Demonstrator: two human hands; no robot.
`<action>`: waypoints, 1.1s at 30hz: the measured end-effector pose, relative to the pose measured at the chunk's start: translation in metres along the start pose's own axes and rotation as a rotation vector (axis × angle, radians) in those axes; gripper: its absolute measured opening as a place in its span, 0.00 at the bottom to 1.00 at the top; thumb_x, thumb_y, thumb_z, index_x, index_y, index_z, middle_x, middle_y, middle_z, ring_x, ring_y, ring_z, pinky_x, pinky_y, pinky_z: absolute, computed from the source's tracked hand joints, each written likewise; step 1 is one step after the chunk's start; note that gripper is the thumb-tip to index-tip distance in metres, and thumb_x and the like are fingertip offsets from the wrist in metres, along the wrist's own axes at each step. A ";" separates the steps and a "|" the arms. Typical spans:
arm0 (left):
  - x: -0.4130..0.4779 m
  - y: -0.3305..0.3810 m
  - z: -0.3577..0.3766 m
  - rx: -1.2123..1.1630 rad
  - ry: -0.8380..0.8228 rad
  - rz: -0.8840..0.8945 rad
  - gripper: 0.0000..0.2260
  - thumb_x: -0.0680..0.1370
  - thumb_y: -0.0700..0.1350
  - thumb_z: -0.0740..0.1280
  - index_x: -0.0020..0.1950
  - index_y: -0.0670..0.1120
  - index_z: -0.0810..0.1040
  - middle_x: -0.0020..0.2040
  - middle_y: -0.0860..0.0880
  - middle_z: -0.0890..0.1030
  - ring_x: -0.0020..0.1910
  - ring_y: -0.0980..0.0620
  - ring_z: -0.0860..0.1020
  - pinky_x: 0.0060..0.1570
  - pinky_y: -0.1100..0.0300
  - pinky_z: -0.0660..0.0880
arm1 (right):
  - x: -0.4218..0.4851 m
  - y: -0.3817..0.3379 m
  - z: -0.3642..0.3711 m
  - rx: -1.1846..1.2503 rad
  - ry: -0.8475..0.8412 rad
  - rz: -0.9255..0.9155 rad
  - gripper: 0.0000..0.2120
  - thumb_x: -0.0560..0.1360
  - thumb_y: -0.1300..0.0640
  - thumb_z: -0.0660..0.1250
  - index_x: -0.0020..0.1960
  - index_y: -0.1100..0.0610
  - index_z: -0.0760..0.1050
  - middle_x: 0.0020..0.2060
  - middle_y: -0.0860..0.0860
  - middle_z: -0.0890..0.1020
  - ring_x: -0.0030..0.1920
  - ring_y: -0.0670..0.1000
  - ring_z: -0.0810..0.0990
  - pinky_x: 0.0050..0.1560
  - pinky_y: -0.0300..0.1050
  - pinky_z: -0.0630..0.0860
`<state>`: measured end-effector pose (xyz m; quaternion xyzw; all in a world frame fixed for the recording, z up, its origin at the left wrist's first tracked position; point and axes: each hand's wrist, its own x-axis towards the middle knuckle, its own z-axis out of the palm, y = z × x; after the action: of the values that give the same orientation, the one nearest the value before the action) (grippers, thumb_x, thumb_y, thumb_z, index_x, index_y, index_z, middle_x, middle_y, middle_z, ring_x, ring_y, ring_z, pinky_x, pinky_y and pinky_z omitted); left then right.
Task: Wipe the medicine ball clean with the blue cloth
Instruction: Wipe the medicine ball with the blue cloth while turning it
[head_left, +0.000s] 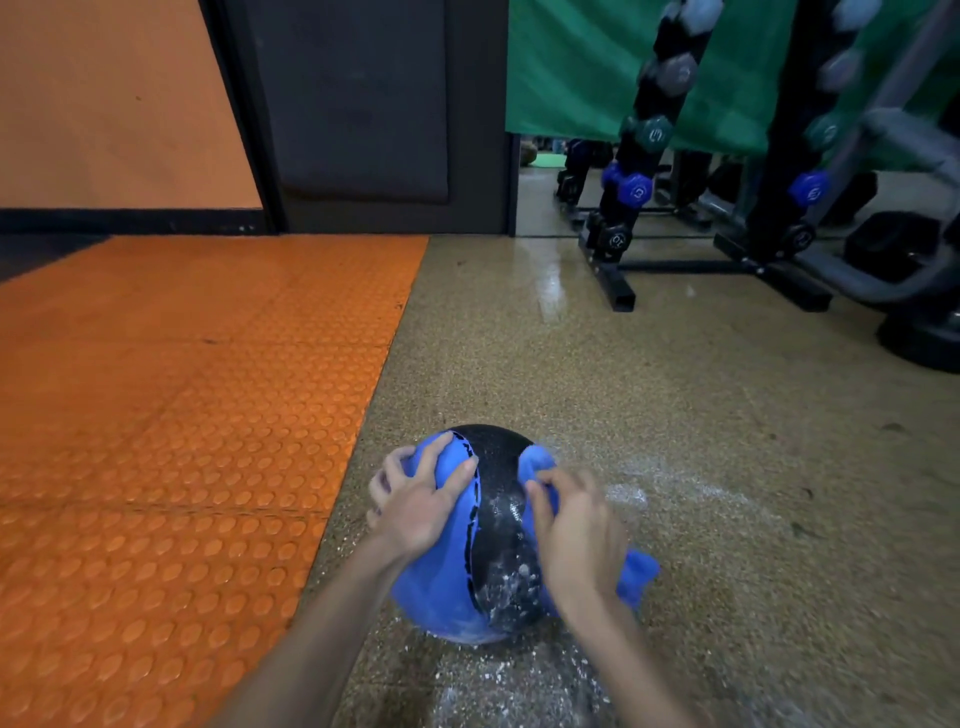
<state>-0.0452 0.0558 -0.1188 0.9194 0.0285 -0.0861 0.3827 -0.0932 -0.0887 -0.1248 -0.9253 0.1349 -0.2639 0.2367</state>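
The medicine ball (493, 519), black with a blue panel on its left side, sits on the speckled floor low in the middle of the view. White dust flecks its black lower part. My left hand (421, 499) rests on the blue panel with its fingers spread over the top left. My right hand (576, 530) holds the blue cloth (636, 577) against the ball's right side. The cloth bunches above my fingers and hangs out below my wrist. Most of the ball's right side is hidden by my hand and the cloth.
White powder (628, 493) is scattered on the floor around and in front of the ball. An orange studded mat (182, 415) covers the floor to the left. A black dumbbell rack (623, 218) and other gym gear stand at the back right, near a wet shiny patch.
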 end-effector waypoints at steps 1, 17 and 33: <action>0.002 0.000 -0.001 -0.012 -0.019 -0.008 0.31 0.69 0.73 0.53 0.71 0.67 0.59 0.75 0.50 0.51 0.75 0.45 0.47 0.73 0.47 0.45 | -0.016 -0.007 -0.002 0.040 0.002 -0.100 0.12 0.75 0.48 0.58 0.45 0.52 0.79 0.39 0.52 0.77 0.34 0.55 0.79 0.30 0.44 0.71; -0.002 -0.005 -0.002 -0.060 -0.035 -0.030 0.24 0.77 0.65 0.53 0.73 0.66 0.54 0.78 0.52 0.45 0.76 0.43 0.43 0.73 0.45 0.43 | -0.022 -0.005 -0.003 0.026 -0.010 -0.291 0.13 0.74 0.48 0.60 0.44 0.54 0.79 0.37 0.52 0.76 0.31 0.54 0.77 0.27 0.42 0.71; -0.016 0.003 0.003 -0.145 -0.018 -0.080 0.23 0.79 0.62 0.54 0.73 0.66 0.54 0.77 0.53 0.43 0.75 0.42 0.42 0.73 0.44 0.45 | 0.002 0.006 0.001 0.060 -0.021 0.135 0.10 0.77 0.52 0.63 0.54 0.55 0.78 0.49 0.57 0.77 0.45 0.60 0.78 0.40 0.48 0.69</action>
<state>-0.0606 0.0519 -0.1159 0.8867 0.0678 -0.1074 0.4446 -0.0917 -0.0938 -0.1275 -0.9091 0.1866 -0.2416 0.2833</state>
